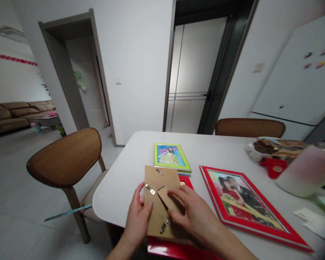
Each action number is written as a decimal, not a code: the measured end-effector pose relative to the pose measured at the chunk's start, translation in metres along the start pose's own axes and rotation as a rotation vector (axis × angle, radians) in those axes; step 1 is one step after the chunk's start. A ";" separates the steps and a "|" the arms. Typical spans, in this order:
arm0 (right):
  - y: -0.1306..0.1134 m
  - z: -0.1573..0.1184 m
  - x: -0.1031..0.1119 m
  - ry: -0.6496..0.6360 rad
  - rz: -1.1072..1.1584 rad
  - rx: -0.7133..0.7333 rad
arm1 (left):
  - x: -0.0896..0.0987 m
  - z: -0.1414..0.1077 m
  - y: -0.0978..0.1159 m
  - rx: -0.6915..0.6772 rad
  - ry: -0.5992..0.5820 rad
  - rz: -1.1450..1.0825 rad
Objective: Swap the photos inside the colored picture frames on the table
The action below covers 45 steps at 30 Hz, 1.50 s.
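Note:
A brown picture-frame backing board [168,177] lies back side up in front of me, with metal clips [165,226] on it. My left hand [138,213] grips its left edge, thumb on top. My right hand [193,209] is closed around the board's stand flap [164,195], which is lifted slightly from the surface. Beneath the board shows the glossy rim of a red frame [176,250]. Just beyond stands the nearest other item, a green photo frame [187,167] lying flat. To the right rests a larger red photo frame [212,195], picture up.
The white table [116,195] has a rounded left corner. At its right are a pinkish-white jug [304,171], a small red packet [276,168], bagged items [281,148] and tissues [314,222]. Wooden chairs stand at the left [67,159] and far side [249,126].

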State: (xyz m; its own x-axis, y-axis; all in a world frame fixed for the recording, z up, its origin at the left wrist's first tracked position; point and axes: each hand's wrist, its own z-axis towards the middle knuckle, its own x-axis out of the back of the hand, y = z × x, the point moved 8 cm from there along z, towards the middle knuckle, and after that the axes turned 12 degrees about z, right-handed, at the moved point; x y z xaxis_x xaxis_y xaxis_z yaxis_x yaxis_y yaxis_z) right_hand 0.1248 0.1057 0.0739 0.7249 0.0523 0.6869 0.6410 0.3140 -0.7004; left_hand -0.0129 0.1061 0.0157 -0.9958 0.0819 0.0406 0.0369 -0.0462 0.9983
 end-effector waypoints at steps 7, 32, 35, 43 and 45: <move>0.069 -0.002 0.016 0.106 -0.170 -0.167 | 0.087 0.006 -0.006 0.147 0.165 -0.092; 0.061 -0.014 0.022 0.129 1.102 -0.399 | -0.095 -0.038 0.073 -0.712 -0.133 0.760; 0.079 -0.012 0.026 0.145 0.937 -0.405 | -0.068 -0.035 0.086 -0.708 0.021 0.734; 0.113 -0.006 0.037 0.163 -0.099 -0.349 | 0.056 -0.023 0.032 -0.176 0.369 0.732; 0.117 -0.006 0.030 0.134 -0.236 -0.325 | 0.066 -0.025 0.013 -0.118 0.350 0.788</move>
State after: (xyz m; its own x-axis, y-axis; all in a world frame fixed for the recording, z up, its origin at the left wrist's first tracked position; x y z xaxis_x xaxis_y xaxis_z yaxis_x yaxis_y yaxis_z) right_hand 0.2235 0.1386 0.0116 0.5613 -0.1154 0.8195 0.8241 -0.0139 -0.5663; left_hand -0.0801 0.0862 0.0307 -0.6530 -0.3268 0.6832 0.7367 -0.0650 0.6731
